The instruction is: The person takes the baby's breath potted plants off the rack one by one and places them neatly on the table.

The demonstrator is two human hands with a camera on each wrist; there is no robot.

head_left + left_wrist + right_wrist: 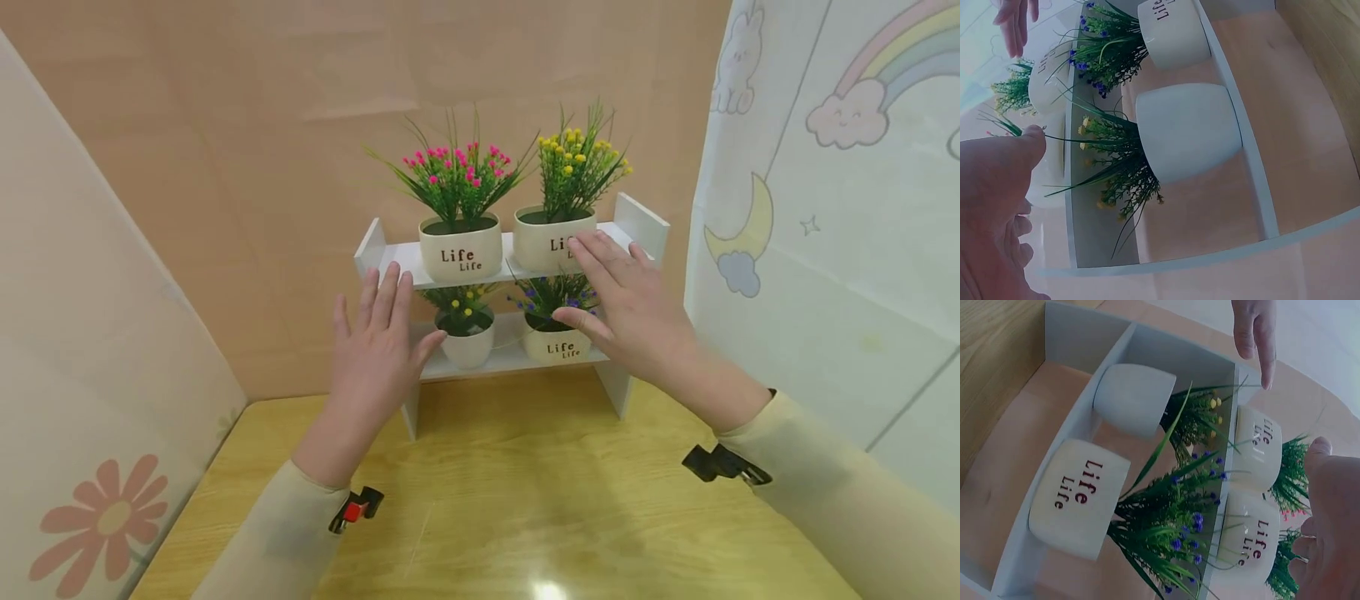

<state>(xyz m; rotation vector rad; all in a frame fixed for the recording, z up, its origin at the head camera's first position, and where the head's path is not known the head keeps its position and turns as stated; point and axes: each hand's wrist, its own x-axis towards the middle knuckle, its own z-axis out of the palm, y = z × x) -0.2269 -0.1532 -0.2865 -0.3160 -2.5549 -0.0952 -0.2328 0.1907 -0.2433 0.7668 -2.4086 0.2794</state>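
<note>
A white two-tier shelf (pixel 641 227) holds several potted artificial plants. On top stand a cream pot with pink flowers (pixel 461 257) at left and one with yellow flowers (pixel 534 248) at right. Below are a plain white pot with small yellow flowers (pixel 468 346) and a "Life" pot with blue-purple flowers (pixel 1079 497). My left hand (pixel 377 354), fingers straight and spread, is at the shelf's left side in the head view. Straight-fingered too, my right hand (pixel 637 304) partly covers the upper right pot; contact cannot be told. Neither hand holds anything.
The shelf stands on a yellow wood-grain table (pixel 510 483) before a peach cloth backdrop (pixel 247 167). Pale printed panels flank it: a flower (pixel 112 517) at left, a moon (pixel 753 217) and rainbow at right. Both sleeves bear black wrist mounts.
</note>
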